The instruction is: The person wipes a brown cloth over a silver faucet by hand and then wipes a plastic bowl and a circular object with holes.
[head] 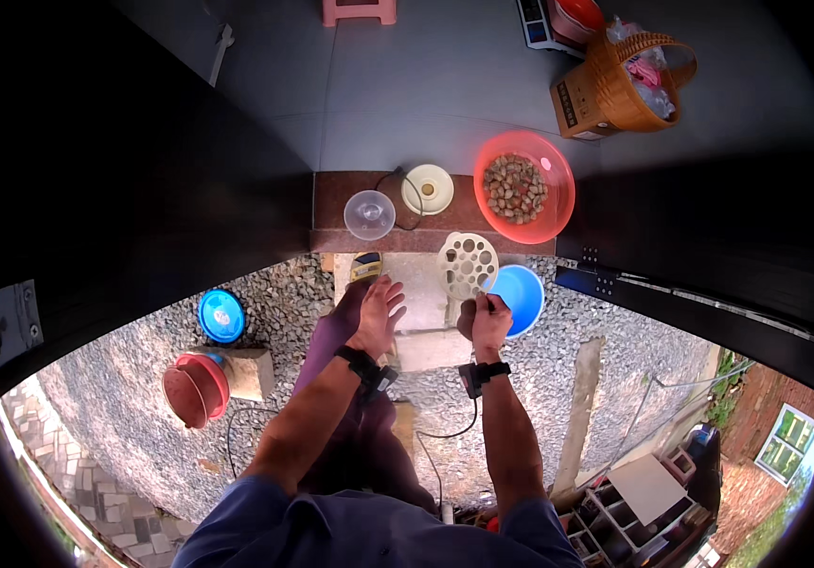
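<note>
My right hand (491, 321) is closed on the lower edge of a cream plastic disc with round holes (468, 266), which is held in front of the doorsill. Directly right of the disc, a blue plastic basin (526, 302) rests on the ground. My left hand (381, 312) has its fingers apart and holds nothing. On the reddish-brown sill (329, 209) stand a clear plastic bowl (369, 215), a cream round base (427, 189) with a dark cord, and a red translucent basin (559, 192) containing many small brown shellfish or nuts; I cannot tell which.
Dark door panels (698, 213) flank the sill. On the indoor floor are a wicker basket (609, 85), a cardboard box (574, 106), a scale (538, 32) and a pink stool (359, 10). A blue lid (222, 316) and red buckets (190, 394) lie left on gravel.
</note>
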`<move>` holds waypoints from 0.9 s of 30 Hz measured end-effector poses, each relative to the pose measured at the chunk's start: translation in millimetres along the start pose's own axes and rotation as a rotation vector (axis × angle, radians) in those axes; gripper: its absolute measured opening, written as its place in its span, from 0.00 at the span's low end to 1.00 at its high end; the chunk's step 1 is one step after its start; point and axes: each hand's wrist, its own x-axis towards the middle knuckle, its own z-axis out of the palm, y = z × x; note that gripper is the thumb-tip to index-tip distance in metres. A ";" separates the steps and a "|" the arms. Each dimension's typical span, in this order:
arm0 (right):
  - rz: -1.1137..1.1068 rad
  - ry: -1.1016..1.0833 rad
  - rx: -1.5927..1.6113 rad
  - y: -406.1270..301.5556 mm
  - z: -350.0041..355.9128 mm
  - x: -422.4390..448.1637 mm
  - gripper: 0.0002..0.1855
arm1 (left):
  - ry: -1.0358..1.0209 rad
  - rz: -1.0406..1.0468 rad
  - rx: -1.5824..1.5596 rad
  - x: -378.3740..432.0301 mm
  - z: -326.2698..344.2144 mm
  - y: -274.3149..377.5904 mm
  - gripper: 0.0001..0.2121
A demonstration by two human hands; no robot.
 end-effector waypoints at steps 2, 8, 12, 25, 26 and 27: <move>-0.027 0.030 -0.069 2.5 34.0 44.5 0.13 | 0.021 0.012 -0.031 31.1 -7.6 1.1 0.28; 0.007 0.051 -0.298 -15.5 128.8 152.4 0.13 | 0.226 -0.018 0.004 99.6 -38.9 -5.4 0.21; 0.019 0.101 -0.282 -13.5 185.1 193.6 0.13 | 0.293 -0.056 0.169 115.4 -40.8 -16.0 0.21; 0.390 -0.405 0.196 56.5 255.8 242.3 0.25 | 0.457 -0.049 0.073 141.9 -30.9 17.8 0.23; 0.547 -0.506 0.319 60.8 253.9 250.8 0.25 | 0.476 -0.066 0.011 153.6 -36.5 22.5 0.26; 0.592 -0.544 0.402 60.8 258.5 251.5 0.24 | 0.497 -0.042 0.042 169.7 -41.3 27.1 0.27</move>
